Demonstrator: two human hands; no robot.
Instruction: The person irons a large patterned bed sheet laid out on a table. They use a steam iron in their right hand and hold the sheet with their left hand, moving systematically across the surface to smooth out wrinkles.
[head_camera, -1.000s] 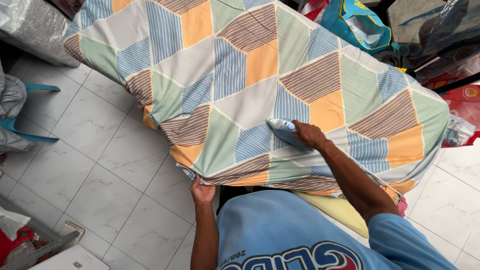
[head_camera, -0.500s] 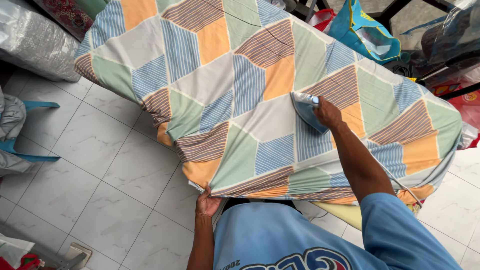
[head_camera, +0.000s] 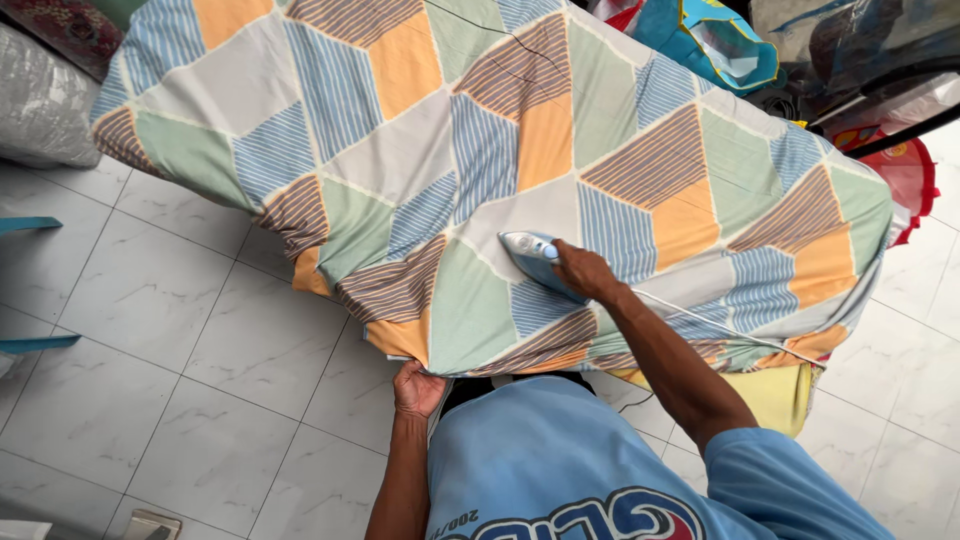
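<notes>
A large sheet (head_camera: 400, 180) patterned in blue, orange, green and brown striped shapes lies spread over an ironing surface and hangs off its near edge. My right hand (head_camera: 585, 272) grips a blue and white iron (head_camera: 532, 255) that rests flat on the sheet near its middle. A thin white cord (head_camera: 700, 315) runs from the iron to the right across the fabric. My left hand (head_camera: 418, 388) pinches the sheet's hanging near edge, just below the surface. My blue shirt fills the bottom of the view.
White marble-look floor tiles (head_camera: 200, 400) lie to the left and below. A blue chair frame (head_camera: 30, 340) shows at the left edge. A silver wrapped bundle (head_camera: 40, 100) sits at the top left. Blue and red bags (head_camera: 720, 45) crowd the top right. Yellow cloth (head_camera: 775, 395) hangs under the sheet.
My right hand has slid the iron across the sheet, first away and rightward, then back toward the middle. My left hand keeps its hold on the near edge.
</notes>
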